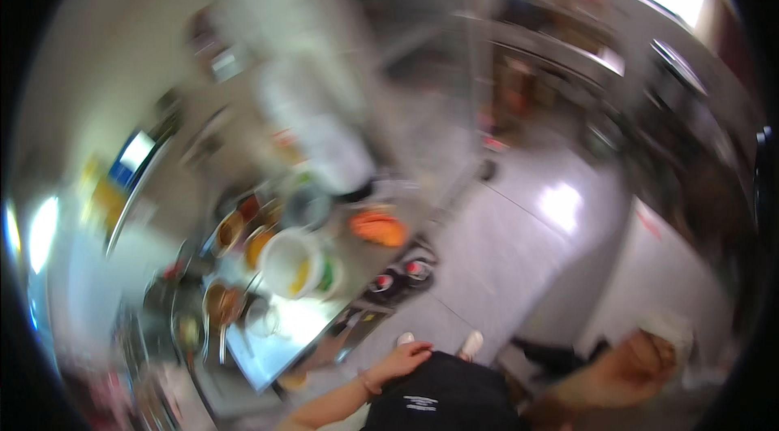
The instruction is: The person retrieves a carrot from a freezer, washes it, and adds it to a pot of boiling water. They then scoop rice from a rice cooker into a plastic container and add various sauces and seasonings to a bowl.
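Note:
My left hand (409, 360) is low in the picture, beside the upper edge of my black apron (444, 394). I see nothing held in it, and its fingers look loosely extended. A bracelet or band circles the wrist. At the lower right a heavily blurred, brownish arm-like shape (608, 370) reaches outward, apparently my right arm. Its hand end is smeared against something whitish, so its grip cannot be made out. Left of my body, a steel counter (359, 276) carries a white tub (286, 260) with yellow contents, bowls of orange-brown food (258, 248) and a clear container (261, 316).
An orange item (377, 227) lies near the counter's edge. Ladles (224, 333) and pans (188, 324) crowd its left end. Red-capped bottles (417, 269) stand below the edge. A tiled floor (511, 236) stretches ahead. A white cabinet-like surface (657, 273) rises right; shelving (420, 35) stands behind.

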A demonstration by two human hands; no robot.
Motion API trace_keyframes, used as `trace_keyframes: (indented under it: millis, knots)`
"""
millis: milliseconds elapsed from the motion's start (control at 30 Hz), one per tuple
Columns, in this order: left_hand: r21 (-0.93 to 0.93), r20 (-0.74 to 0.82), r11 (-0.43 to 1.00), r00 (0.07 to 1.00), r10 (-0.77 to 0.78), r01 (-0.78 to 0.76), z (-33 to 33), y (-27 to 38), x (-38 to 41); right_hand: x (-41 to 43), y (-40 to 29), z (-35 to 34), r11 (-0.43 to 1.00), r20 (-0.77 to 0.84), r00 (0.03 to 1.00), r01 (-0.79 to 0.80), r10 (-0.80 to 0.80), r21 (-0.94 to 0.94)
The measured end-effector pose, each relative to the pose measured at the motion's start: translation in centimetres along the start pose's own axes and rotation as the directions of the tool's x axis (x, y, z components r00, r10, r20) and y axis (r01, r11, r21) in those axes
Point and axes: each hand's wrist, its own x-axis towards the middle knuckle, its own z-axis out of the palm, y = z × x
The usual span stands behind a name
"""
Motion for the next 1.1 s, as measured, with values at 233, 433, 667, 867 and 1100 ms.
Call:
trace_keyframes:
  millis: [233, 433, 667, 867, 1100]
  knots:
    - [-0.334, -0.407, 0.942, 0.903, -0.134, -0.011, -7.0, 1.0, -7.2, -10.7, -8.7, 21.0, 0.968, 0.69, 0.684, 0.107, -0.238, 0.228]
    - [0.032, -0.917, 0.958, 0.373, 0.141, -0.285, -27.1, 1.8, -17.3, -28.2, -13.7, 30.3, 0.978, 0.974, 0.125, 0.109, -0.19, 0.177]
    - [0.323, -0.946, 0.684, -0.202, 0.254, -0.654, -57.5, -6.1, -24.0, -44.3, -17.6, 35.4, 0.978, 0.989, -0.141, 0.193, -0.049, 0.076]
    - [0.352, -0.936, 0.676, -0.221, 0.275, -0.648, -74.0, -5.3, -24.3, -51.2, -20.7, 37.3, 0.971, 0.987, -0.159, 0.238, 0.021, 0.018]
    - [0.326, -0.936, 0.65, -0.141, 0.322, -0.686, -79.1, -3.7, -22.5, -54.3, -22.2, 38.2, 0.949, 0.988, -0.107, 0.307, 0.111, -0.073]
